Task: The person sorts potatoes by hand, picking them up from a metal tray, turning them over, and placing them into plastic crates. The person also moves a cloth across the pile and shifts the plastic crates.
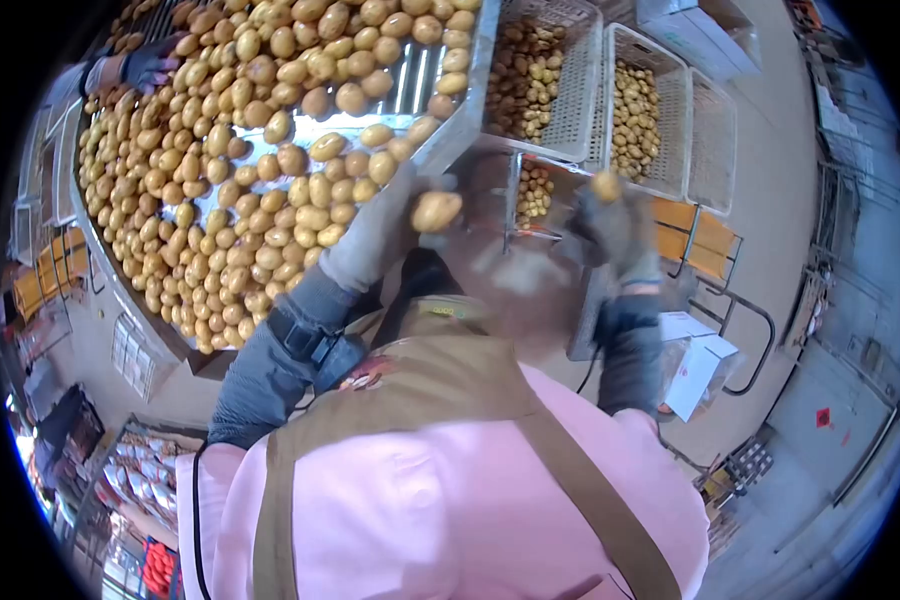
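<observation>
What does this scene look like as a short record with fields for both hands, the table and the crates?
Left: grey-gloved left hand grips a yellow-brown oval potato at the table's edge.
Right: grey-gloved right hand grips a second potato near the crates.
Table: metal roller table covered with loose potatoes.
Crates: white plastic lattice crates, two hold potatoes, one looks empty.
Other person: a gloved hand at the table's far side.

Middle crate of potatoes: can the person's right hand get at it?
Probably yes. The right hand, holding a potato, is close beside the middle crate, whose top is open; nothing lies between.
</observation>
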A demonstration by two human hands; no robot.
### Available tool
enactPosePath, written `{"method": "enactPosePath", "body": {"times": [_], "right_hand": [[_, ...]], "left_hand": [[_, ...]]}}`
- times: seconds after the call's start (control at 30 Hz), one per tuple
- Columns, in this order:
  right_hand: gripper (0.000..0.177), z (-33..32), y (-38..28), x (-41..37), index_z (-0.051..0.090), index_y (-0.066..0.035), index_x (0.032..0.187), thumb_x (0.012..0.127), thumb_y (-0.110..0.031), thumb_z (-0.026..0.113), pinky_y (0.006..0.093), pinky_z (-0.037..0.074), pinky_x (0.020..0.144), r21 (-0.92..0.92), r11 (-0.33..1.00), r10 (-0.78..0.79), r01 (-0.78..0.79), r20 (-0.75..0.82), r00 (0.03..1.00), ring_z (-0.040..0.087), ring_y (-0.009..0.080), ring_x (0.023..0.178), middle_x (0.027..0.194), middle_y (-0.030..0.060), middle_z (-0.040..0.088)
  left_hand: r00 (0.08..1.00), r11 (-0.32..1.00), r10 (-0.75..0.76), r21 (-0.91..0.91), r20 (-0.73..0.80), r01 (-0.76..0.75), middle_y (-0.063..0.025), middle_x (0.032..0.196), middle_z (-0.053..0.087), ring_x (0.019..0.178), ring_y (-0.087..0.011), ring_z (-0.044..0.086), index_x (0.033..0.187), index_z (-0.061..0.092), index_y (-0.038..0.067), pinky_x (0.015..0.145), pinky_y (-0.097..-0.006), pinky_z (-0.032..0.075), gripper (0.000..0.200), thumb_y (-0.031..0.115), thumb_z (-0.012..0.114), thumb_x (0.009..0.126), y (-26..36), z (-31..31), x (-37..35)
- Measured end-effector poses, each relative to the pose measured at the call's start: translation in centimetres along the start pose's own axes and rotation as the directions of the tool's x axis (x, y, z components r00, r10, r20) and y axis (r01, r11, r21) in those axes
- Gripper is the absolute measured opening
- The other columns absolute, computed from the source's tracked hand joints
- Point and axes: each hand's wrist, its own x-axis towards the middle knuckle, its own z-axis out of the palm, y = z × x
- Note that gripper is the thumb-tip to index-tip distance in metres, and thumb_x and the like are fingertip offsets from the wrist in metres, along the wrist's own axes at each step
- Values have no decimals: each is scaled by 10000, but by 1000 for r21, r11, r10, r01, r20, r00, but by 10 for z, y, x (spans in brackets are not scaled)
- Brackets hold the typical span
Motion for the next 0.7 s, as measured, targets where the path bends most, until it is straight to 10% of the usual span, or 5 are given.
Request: {"method": "enactPosePath", "body": {"times": [0.1,0.3,0.4,0.53,0.7], "right_hand": [[360,-32,-2,28,578,-108,1225,968,-354,635,392,558,764,481,864,323,-152,-296,899,683,227,936,1153,105,645],[594,144,41,9,353,-103,1534,1010,-258,586,374,563,810,492,765,152,-416,490,858,637,212,971,1261,89,552],[467,208,12,-22,464,-91,1452,999,-137,572,387,547,876,427,836,115,-343,475,872,635,252,1026,1282,82,576],[303,171,0,3,621,-57,1239,941,-105,607,342,538,818,-396,823,-133,407,562,816,643,225,954,1125,82,636],[229,140,-25,19,651,-48,1150,930,-92,605,299,538,812,-531,573,-347,624,533,772,657,160,918,1011,41,695]], "left_hand": [[998,971,47,-234,30,-39,-112,1288,583,1153,-220,592,1369,501,-37,998,-368,493,638,508,363,1069,5,-1,-3],[974,982,174,-103,145,-160,-81,1325,558,1121,-179,560,1502,384,-8,941,-350,488,803,642,301,1039,-4,-4,-10],[961,971,222,56,164,-234,-106,1416,516,1260,-220,517,1534,330,0,1082,-381,419,729,551,376,1059,-11,-25,-30],[973,918,203,325,108,-228,-124,1367,568,1274,-212,538,1444,466,12,1064,-351,440,585,458,416,1070,-13,-58,-66],[937,895,272,415,-219,-163,-68,1153,691,1029,-178,649,1350,580,24,902,-305,520,475,384,502,1052,-2,-91,-58]]}}
